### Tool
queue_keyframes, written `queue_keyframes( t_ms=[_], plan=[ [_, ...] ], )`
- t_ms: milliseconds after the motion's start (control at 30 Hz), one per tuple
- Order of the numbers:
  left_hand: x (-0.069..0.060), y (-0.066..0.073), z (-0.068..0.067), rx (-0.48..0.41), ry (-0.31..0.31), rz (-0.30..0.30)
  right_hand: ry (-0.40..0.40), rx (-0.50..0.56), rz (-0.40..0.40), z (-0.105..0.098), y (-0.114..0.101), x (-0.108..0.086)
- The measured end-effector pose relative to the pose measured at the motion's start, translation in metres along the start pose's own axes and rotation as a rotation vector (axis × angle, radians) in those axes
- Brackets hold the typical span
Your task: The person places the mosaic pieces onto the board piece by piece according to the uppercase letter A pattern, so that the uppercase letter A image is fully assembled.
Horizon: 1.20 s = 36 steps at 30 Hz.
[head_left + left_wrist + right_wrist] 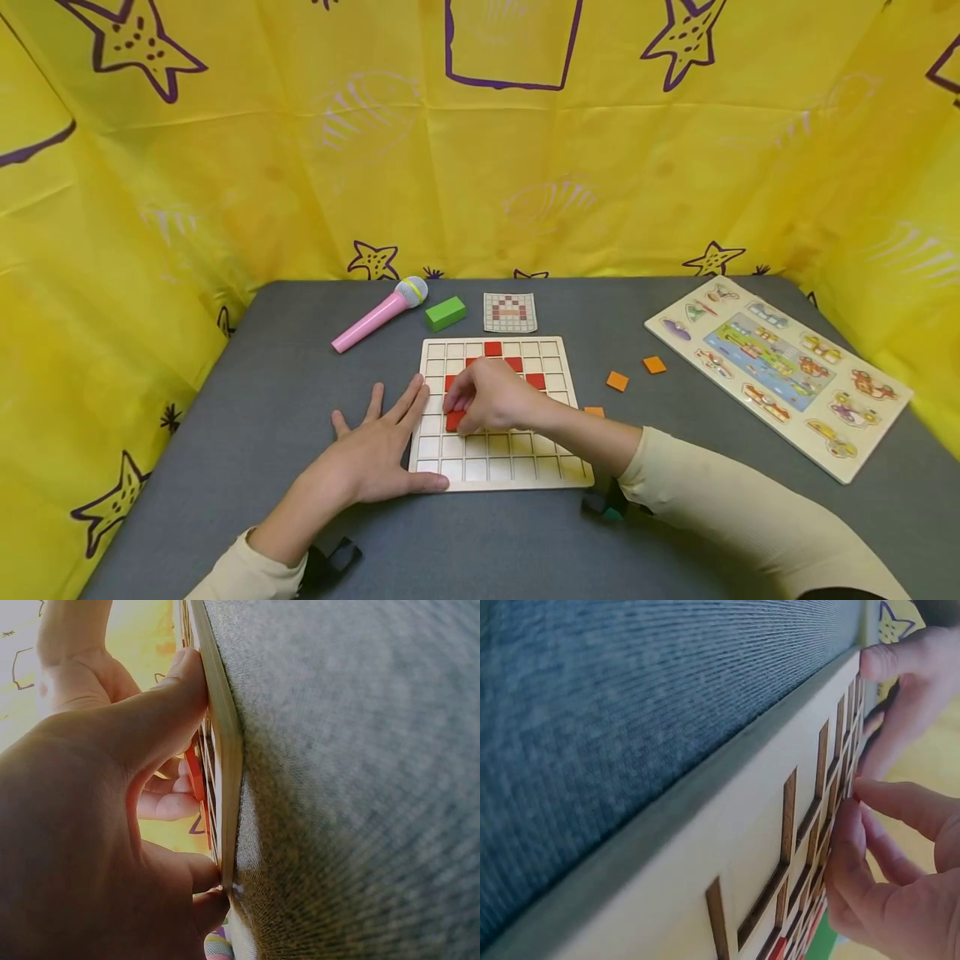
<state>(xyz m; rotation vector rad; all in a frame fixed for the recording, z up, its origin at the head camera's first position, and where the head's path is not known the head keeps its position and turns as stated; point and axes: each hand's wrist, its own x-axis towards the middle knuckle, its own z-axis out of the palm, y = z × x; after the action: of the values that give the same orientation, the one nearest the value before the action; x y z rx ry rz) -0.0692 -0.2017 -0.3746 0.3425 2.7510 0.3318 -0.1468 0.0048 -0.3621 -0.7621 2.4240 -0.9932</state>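
Note:
A wooden grid board lies on the grey table with several red square tiles set in its cells. Fingers and thumb of my right hand pinch a red tile over the board's left part. In the left wrist view that red tile stands tilted against the grid. My left hand is spread at the board's left side, thumb on the near-left corner and fingertips along the left edge. Some cells are hidden under my right hand and forearm.
Orange tiles lie right of the board, one partly behind my forearm. Beyond the board are a small pattern card, a green block and a pink toy microphone. A wooden picture puzzle lies at the right.

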Motion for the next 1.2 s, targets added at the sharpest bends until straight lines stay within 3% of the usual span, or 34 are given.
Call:
queue_keyframes(
  t_ms=[1200],
  plan=[
    [-0.0015,0.0006,-0.0004,0.009,0.015,0.009,0.018,-0.048,-0.032,0.0057,-0.0037,0.0012]
  ],
)
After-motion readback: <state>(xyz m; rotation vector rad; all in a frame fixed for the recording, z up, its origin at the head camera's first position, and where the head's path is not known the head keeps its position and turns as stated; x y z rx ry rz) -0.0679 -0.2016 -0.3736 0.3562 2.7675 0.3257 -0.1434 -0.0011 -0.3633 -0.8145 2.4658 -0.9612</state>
